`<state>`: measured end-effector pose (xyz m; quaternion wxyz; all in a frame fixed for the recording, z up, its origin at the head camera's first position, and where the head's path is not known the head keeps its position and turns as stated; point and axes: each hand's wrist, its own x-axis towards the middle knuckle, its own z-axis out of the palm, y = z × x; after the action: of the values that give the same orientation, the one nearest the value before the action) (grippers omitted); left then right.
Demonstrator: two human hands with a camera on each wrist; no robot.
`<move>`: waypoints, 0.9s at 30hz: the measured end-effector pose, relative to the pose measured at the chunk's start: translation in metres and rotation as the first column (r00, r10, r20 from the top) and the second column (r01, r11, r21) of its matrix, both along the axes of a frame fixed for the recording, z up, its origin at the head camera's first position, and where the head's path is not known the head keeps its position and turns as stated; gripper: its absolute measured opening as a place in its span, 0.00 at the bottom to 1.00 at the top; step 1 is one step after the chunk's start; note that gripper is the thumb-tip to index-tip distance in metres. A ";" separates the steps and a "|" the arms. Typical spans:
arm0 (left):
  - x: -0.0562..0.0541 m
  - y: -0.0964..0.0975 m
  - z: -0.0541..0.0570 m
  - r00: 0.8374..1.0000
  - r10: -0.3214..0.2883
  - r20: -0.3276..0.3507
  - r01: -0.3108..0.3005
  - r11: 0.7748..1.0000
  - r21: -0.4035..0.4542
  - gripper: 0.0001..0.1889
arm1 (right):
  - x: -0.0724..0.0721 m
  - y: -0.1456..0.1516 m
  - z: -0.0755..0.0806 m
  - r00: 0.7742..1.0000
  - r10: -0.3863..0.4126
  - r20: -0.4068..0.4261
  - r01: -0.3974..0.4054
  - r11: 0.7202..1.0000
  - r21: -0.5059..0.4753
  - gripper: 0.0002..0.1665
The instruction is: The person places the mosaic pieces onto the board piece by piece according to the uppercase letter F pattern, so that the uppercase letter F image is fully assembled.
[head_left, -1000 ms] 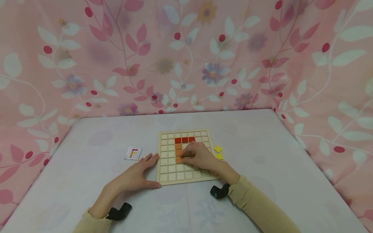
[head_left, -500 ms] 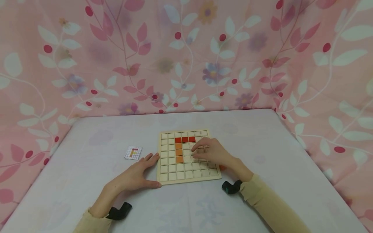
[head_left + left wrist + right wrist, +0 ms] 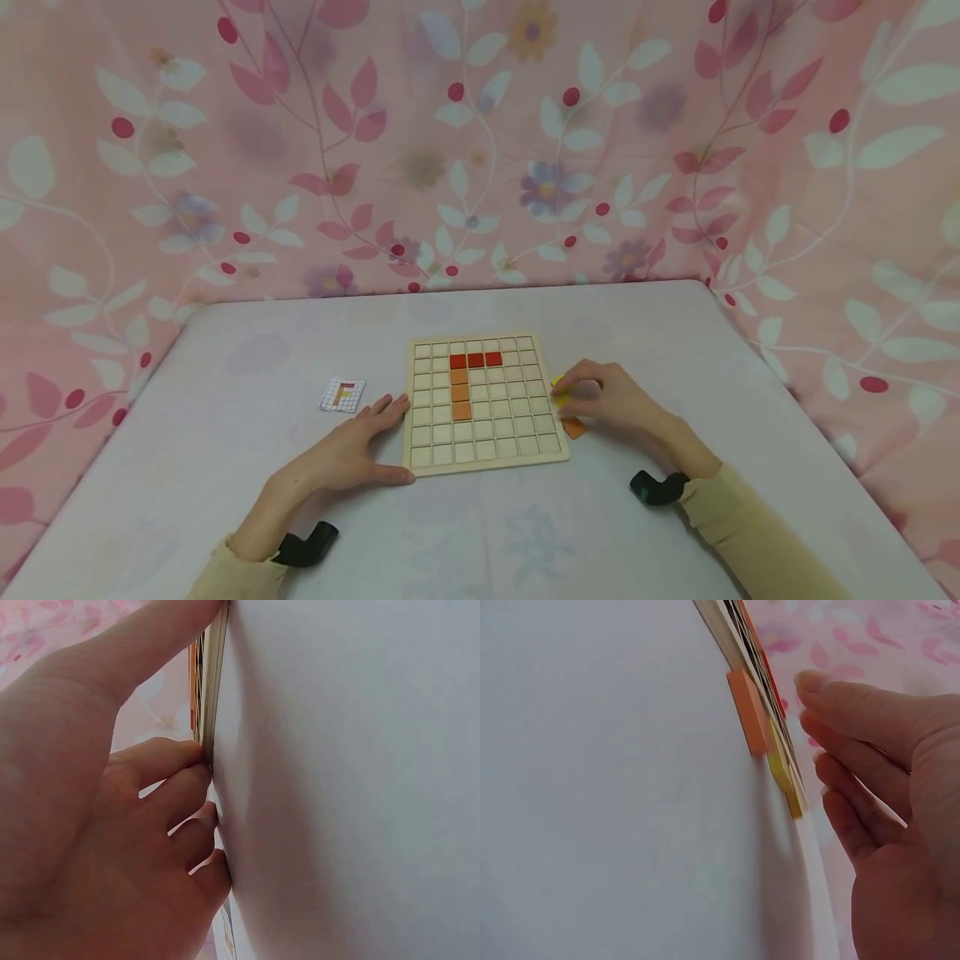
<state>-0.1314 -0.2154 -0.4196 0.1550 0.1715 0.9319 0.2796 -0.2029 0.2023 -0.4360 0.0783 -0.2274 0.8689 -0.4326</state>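
A square wooden grid board [image 3: 487,450] lies on the table, with three red tiles [image 3: 476,360] in a row and three orange tiles [image 3: 461,393] in a column below the leftmost red one. My left hand [image 3: 341,454] touches the board's left edge with thumb and fingers spread. Off the right edge, my right hand [image 3: 618,400] hovers over the yellow tiles [image 3: 559,398], partly hiding them. In the right wrist view its bent fingers [image 3: 851,724] are apart from the two yellow tiles [image 3: 780,765] and the loose orange tile [image 3: 748,712].
A small card [image 3: 343,395] with a coloured grid pattern lies left of the board, near my left fingertips. The white-covered table [image 3: 480,533] ends at a pink floral cloth [image 3: 420,167] behind and at the sides. A black device [image 3: 658,488] sits at my right wrist.
My right hand has left the lowest orange tile on the board and moved right, past the board's edge, to the yellow tiles. My left hand has stayed in place.
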 end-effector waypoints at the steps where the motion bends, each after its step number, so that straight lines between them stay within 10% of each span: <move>1: 0.000 0.000 0.000 1.000 0.000 0.002 0.000 1.000 0.000 0.57 | 0.001 0.005 -0.001 1.000 0.006 -0.002 -0.006 1.000 -0.001 0.14; 27: 0.001 0.002 0.001 1.000 0.005 0.001 -0.005 1.000 0.003 0.57 | 0.006 0.031 -0.013 0.992 0.119 -0.035 -0.120 0.993 -0.021 0.14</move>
<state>-0.1304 -0.2137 -0.4184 0.1545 0.1691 0.9318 0.2815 -0.1967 0.2334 -0.4494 0.0866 -0.2871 0.8499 -0.4332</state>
